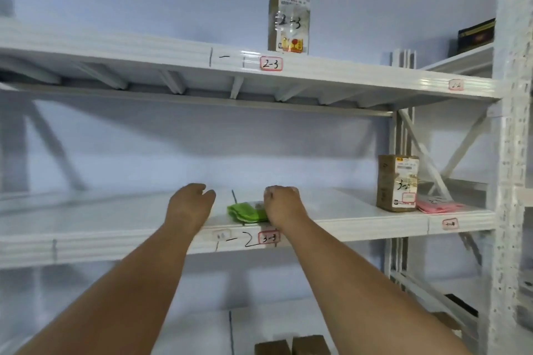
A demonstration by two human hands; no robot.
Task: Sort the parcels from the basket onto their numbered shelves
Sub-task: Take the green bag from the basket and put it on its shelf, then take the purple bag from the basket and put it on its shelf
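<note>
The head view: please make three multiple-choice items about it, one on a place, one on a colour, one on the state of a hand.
1. Where does the box marked 2-3 stand?
A. On the upper shelf, above the 2-3 label
B. On the middle shelf, beside the pink parcel
C. On the lowest shelf

2. What colour is the flat parcel between the two hands?
A. Pink
B. Green
C. Black

3. How is the left hand?
A. It grips a brown box
B. It pinches the pink parcel
C. It holds nothing

Answers:
1. A: the box stands upright on the upper shelf, just above the 2-3 label.
2. B: the parcel on the middle shelf is bright green; the pink parcel lies far to the right.
3. C: the left hand is over the shelf, apart from the green parcel, while the right hand is at it.
</note>
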